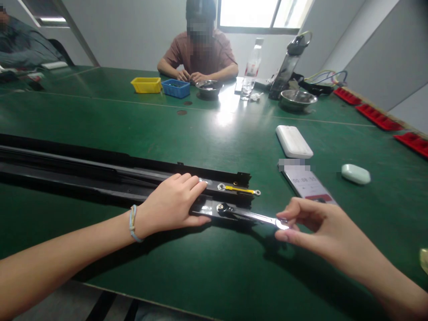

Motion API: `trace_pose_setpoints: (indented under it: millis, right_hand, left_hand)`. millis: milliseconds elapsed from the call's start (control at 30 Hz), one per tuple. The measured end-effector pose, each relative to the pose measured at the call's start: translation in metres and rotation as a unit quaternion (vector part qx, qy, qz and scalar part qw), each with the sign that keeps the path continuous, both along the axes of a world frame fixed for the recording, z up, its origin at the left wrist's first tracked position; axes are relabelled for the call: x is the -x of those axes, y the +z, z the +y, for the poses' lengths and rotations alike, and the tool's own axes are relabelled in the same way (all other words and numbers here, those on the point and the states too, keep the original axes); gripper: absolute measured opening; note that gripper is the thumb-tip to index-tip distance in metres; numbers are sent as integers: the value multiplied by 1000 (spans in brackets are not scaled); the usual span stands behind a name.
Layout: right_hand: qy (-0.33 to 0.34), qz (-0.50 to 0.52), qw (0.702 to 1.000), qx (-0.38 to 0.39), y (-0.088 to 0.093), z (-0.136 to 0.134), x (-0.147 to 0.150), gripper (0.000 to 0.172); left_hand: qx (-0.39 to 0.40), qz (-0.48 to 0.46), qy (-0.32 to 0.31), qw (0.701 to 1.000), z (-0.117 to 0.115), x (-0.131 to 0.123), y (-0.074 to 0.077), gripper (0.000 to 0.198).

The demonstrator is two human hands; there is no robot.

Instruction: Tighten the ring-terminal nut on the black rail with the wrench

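A long black rail assembly [100,171] lies across the green table [207,263] from the left edge to the middle. My left hand [170,203] rests palm-down on its right end, fingers curled over it and the thumb against its near side. A steel wrench [249,215] sits on a bolt at the rail's end, its handle pointing right. My right hand [309,225] pinches the far end of that handle between thumb and fingers. A small yellow-handled wrench [239,190] lies on the rail just behind.
A phone [307,183], a white power bank [293,141] and a pale case [355,174] lie to the right. Across the table a person sits behind yellow [146,84] and blue [175,88] bins, metal bowls [297,99] and bottles. Red trays [377,117] line the right edge.
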State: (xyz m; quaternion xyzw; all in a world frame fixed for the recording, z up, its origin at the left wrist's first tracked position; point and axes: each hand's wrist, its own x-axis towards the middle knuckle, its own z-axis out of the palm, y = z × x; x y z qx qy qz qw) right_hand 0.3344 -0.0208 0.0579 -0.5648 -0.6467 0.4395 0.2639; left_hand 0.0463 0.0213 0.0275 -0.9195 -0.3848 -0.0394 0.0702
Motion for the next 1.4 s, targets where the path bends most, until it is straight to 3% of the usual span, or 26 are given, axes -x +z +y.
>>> trace_pose_setpoints:
  millis: [367, 733, 1233, 1400]
  right_hand:
    - [2, 27, 999, 27, -4, 8, -7, 23]
    - [-92, 79, 993, -1, -8, 15, -2, 33]
    - [-71, 26, 996, -46, -20, 20, -10, 37]
    - [-56, 65, 996, 0, -13, 20, -10, 33]
  left_hand:
    - [5, 2, -2, 1000, 4, 0, -2, 59]
    - [6, 7, 1, 1000, -3, -1, 2, 59]
    - [-1, -1, -3, 1000, -5, -5, 0, 56]
    - [-2, 2, -2, 1000, -4, -4, 0, 57]
